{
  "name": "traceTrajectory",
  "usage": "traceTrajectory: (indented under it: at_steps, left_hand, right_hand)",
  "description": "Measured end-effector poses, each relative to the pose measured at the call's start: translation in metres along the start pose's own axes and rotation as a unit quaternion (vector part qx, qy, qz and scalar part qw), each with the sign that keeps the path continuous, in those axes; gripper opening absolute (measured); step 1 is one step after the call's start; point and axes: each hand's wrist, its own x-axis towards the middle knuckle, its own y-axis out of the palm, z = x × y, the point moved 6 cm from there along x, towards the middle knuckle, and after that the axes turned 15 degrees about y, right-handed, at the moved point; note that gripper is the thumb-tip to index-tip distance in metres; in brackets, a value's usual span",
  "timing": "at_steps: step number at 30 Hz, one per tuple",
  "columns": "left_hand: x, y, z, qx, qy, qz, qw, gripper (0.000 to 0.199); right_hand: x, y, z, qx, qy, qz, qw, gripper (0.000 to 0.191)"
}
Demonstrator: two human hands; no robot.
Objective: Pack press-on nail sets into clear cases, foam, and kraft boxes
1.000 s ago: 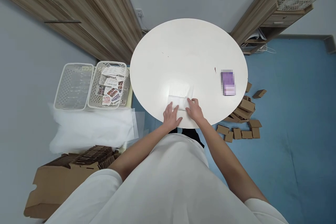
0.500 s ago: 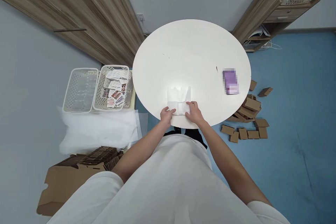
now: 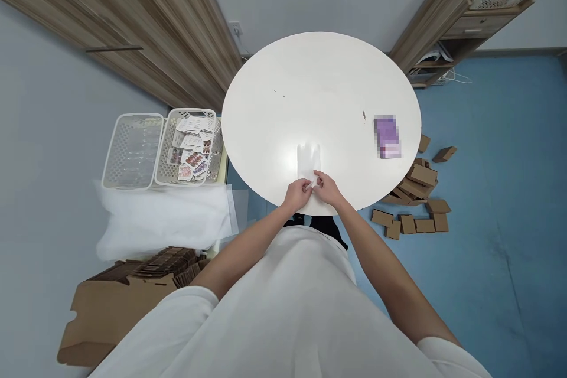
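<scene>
A thin white translucent sheet (image 3: 309, 160), which looks like packing foam or film, lies folded narrow at the near edge of the white oval table (image 3: 310, 82). My left hand (image 3: 297, 194) is closed on its near end, thumb and fingers pinched together. Close beside it, my right hand (image 3: 328, 189) pinches the same end from the other side. The fingertips of both hands almost meet. Whether anything lies inside the folds cannot be made out.
A purple blurred packet (image 3: 387, 137) rests at the table's right side. Small brown cardboard boxes (image 3: 423, 175) lie on the floor at right. To the left stand a basket of printed cards (image 3: 190, 147), a basket of clear pieces (image 3: 135, 150), white sheets (image 3: 163, 218) and flattened cardboard (image 3: 106, 313).
My left hand has moved right, towards my right hand. The wide sheet is now folded to about half its width, its left side brought over, and both hands pinch its near end.
</scene>
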Motion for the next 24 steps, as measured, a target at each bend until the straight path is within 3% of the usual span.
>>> traceTrajectory:
  at_steps: [5, 9, 11, 14, 17, 20, 24]
  left_hand:
    - [-0.013, 0.007, -0.013, 0.066, 0.114, 0.058, 0.990, 0.034]
    - [-0.015, -0.010, -0.008, 0.104, 0.132, 0.006, 0.986, 0.035]
    - [-0.009, -0.016, -0.005, 0.150, 0.140, -0.008, 0.979, 0.037]
    - [0.002, -0.012, -0.003, 0.201, 0.177, 0.047, 0.962, 0.041]
    - [0.006, -0.008, -0.002, 0.226, 0.181, 0.077, 0.954, 0.045]
    - [0.006, -0.009, -0.003, 0.224, 0.176, 0.087, 0.955, 0.049]
    - [0.008, -0.015, -0.007, 0.196, 0.169, 0.111, 0.959, 0.057]
  right_hand:
    - [0.005, -0.001, 0.000, 0.025, 0.052, -0.051, 0.997, 0.037]
    - [0.008, 0.005, 0.000, -0.010, 0.044, -0.087, 0.995, 0.035]
    - [0.007, 0.006, 0.000, -0.013, 0.023, -0.077, 0.997, 0.036]
    - [-0.002, 0.001, 0.003, -0.044, -0.023, -0.085, 0.995, 0.044]
    - [-0.019, -0.004, 0.011, -0.140, -0.102, -0.123, 0.977, 0.051]
    - [-0.027, 0.003, 0.015, -0.228, -0.173, -0.085, 0.954, 0.061]
    - [-0.019, 0.009, 0.015, -0.246, -0.191, -0.043, 0.949, 0.067]
